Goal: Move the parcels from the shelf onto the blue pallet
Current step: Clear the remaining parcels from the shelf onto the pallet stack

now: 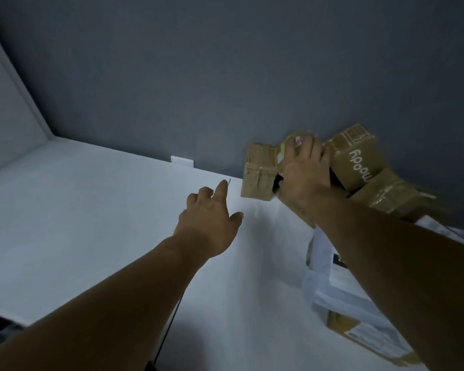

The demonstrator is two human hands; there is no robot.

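Several brown cardboard parcels stand against the grey back wall on a white shelf (91,210). My right hand (303,170) reaches over them and grips a small taped parcel (295,140) from above, its fingers curled over the top. A small brown box (259,174) stands just left of that hand. A box printed "moody" (356,162) lies to the right, with another taped box (386,194) beside it. My left hand (212,220) hovers above the shelf left of the parcels, fingers loosely spread, holding nothing. The blue pallet is not in view.
A white plastic mailer (332,287) and a flat brown parcel with a label (359,330) lie on the shelf at the lower right, partly under my right forearm. A white side panel (8,108) closes the shelf at the left. A small white bracket (182,161) sits at the back edge.
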